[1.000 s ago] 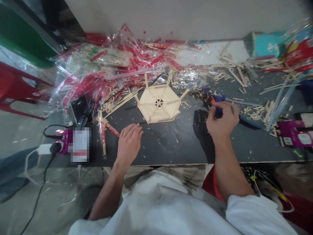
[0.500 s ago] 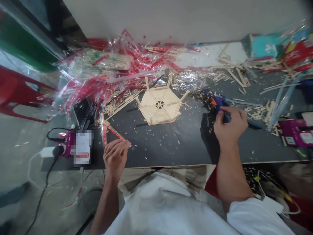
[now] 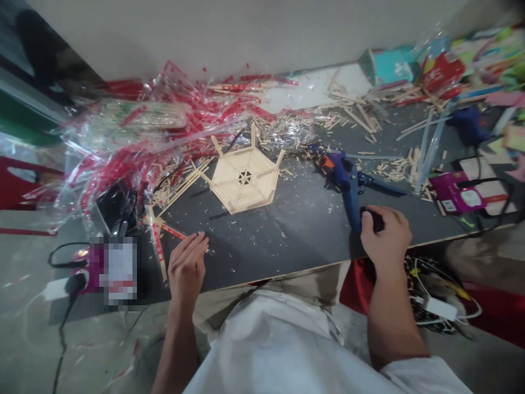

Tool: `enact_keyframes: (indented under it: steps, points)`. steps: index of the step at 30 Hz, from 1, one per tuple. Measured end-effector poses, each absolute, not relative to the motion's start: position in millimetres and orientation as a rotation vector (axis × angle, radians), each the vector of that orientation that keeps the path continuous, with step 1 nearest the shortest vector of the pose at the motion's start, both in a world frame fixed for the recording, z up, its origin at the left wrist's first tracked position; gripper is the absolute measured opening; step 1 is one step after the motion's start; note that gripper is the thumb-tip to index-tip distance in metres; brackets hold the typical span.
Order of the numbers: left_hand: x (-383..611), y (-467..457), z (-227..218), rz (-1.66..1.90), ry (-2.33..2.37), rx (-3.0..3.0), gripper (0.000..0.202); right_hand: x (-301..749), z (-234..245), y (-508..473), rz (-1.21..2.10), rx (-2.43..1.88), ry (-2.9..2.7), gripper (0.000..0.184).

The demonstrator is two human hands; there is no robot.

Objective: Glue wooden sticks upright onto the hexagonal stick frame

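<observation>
A hexagonal frame of wooden sticks (image 3: 244,178) lies on the dark table (image 3: 295,219), with several stick legs pointing up. A blue glue gun (image 3: 346,175) lies on the table to its right, nozzle toward the frame. My right hand (image 3: 385,235) is closed around the butt end of the gun's handle near the table's front edge. My left hand (image 3: 187,268) rests at the front left of the table, fingers stretched out and holding nothing, just right of a red-printed chopstick wrapper (image 3: 158,246).
Clear and red plastic wrappers (image 3: 135,142) pile up at the back left. Loose wooden sticks (image 3: 353,115) and offcuts litter the back. A purple power strip (image 3: 455,197) and cables sit at right, another plug block (image 3: 94,262) at left. A second blue glue gun (image 3: 467,126) lies far right.
My right hand slid from the gun's body down to the end of its handle, toward the table's front edge. My left hand drew back to the front left. The camera turned right.
</observation>
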State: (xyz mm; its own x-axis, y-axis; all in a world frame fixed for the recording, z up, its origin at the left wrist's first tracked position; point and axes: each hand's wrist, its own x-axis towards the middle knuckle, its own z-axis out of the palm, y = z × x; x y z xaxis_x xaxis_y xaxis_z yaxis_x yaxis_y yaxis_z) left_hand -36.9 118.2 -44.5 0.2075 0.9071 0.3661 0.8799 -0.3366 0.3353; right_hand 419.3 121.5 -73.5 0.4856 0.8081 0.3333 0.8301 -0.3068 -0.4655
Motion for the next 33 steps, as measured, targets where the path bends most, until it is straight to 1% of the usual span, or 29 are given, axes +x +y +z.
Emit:
enact_keyframes:
  steps: [3,6,9,13,17,20,22,24,27,28,31,33]
  points:
    - [-29.0,123.8,-39.6,0.848,1.75,2.386,0.017,406.1,-76.1,119.0,-0.072,-2.114,-1.319,0.029]
    - [-26.1,129.5,-31.9,0.876,1.739,2.393,0.012,398.9,-76.7,120.3,-0.042,-2.084,-1.342,0.036]
    - [-30.5,138.5,-19.1,0.887,1.751,2.427,0.012,396.5,-77.5,122.7,-0.019,-2.095,-1.38,0.043]
    - [-44.8,166.1,4.1,0.766,1.753,2.437,0.016,394.6,-79.2,125.4,-0.026,-2.167,-1.373,0.042]
    - [-58.2,222.6,21.7,0.735,1.86,2.442,0.02,392.0,-80.3,126.1,-0.062,-2.163,-1.388,0.043]
    - [-59.3,280.9,21.4,0.675,1.973,2.38,0.02,390.8,-80.6,125.2,-0.092,-2.135,-1.415,0.044]
    - [-54.2,320.8,13.8,0.656,2.016,2.332,0.028,390.7,-80.8,124.5,-0.099,-2.13,-1.423,0.045]
    - [-45.0,356.3,3.1,0.638,1.984,2.328,0.047,391.2,-81.2,124.0,-0.097,-2.142,-1.422,0.046]
    - [-27.6,394.7,-8.7,0.42,1.925,2.373,0.066,392.2,-82.1,123.7,-0.095,-2.159,-1.418,0.046]
    - [-22.3,403.4,-9.4,0.353,1.942,2.364,0.066,392.5,-82.3,123.7,-0.096,-2.159,-1.421,0.046]
    - [-12.3,421.7,-0.1,0.128,2.059,2.287,0.044,392.8,-82.2,124.0,-0.104,-2.153,-1.432,0.046]
    - [-12.1,431.3,12.8,0.058,2.122,2.235,0.036,392.5,-81.5,124.3,-0.103,-2.151,-1.429,0.044]
